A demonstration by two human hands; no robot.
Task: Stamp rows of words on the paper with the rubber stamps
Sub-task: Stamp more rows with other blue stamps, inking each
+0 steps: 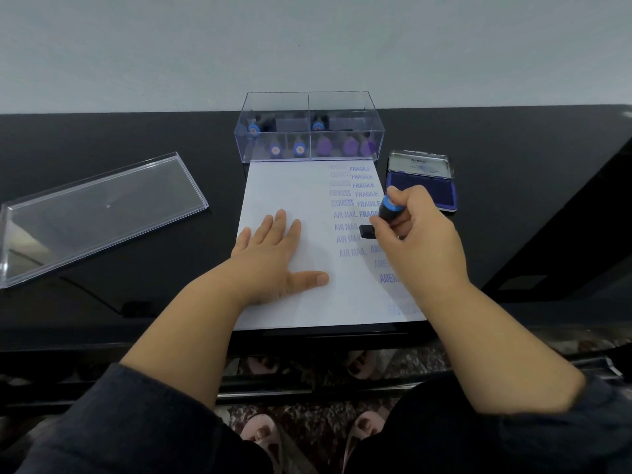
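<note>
Right hand (415, 230) fingers grip the rubber stamp (379, 218): press squarely under FRAGILE while the flat left hand (273, 254) pins the paper (290, 186).

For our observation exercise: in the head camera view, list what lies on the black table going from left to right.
Clear lid → left hand pressing flat on the paper → right hand gripping the blue-topped stamp → open ink pad.
</note>
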